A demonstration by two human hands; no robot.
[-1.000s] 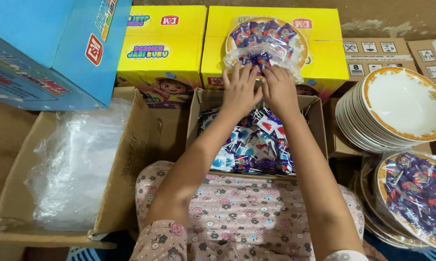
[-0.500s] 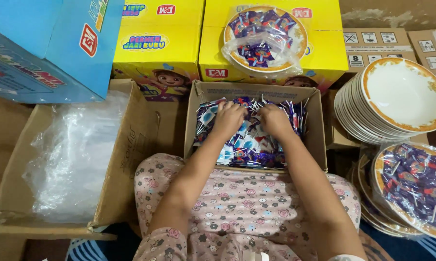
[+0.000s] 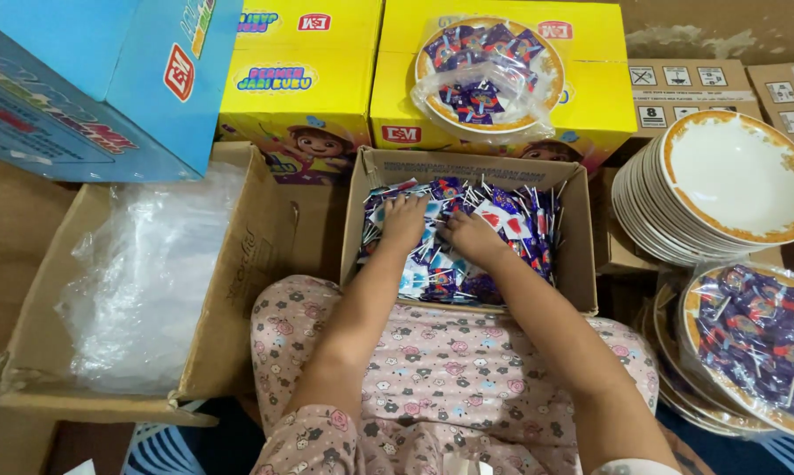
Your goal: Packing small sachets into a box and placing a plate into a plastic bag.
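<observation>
Both hands, left (image 3: pixel 403 222) and right (image 3: pixel 473 237), are digging half-curled into the sweets (image 3: pixel 502 220); grip unclear, loose ones risk spilling over the box (image 3: pixel 353 211)

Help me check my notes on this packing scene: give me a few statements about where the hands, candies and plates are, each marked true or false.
1. Both the left hand and the right hand are down in the open cardboard box of wrapped lollipops. True.
2. The bagged plate of candy lies on the floor. False: it rests on top of a yellow carton.
3. The stack of empty plates stands to the right of the candy box. True.
4. The cardboard box on the left holds plates. False: it holds clear plastic bags.
5. The blue carton is at the lower right. False: it is at the upper left.
</observation>
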